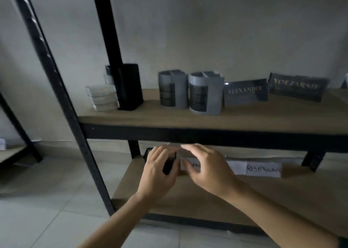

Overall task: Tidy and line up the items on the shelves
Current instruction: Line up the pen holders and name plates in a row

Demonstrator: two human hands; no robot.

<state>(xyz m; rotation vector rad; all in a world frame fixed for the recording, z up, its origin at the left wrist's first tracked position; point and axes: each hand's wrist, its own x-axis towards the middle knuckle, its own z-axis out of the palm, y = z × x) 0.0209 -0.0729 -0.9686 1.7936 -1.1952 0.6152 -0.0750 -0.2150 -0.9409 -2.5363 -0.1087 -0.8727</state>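
Dim, flat indoor light, motion blur throughout, wide-angle bending at edges

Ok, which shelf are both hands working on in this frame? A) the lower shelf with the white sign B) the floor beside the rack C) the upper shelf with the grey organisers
A: the left hand and right hand reach under the upper shelf to the lower shelf, by the white sign.

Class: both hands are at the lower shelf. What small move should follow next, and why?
Probably slide the small black block under the left hand level with the white paper name sign. The right hand touches another white sign beside it, and the two look unaligned, though blur hides detail.
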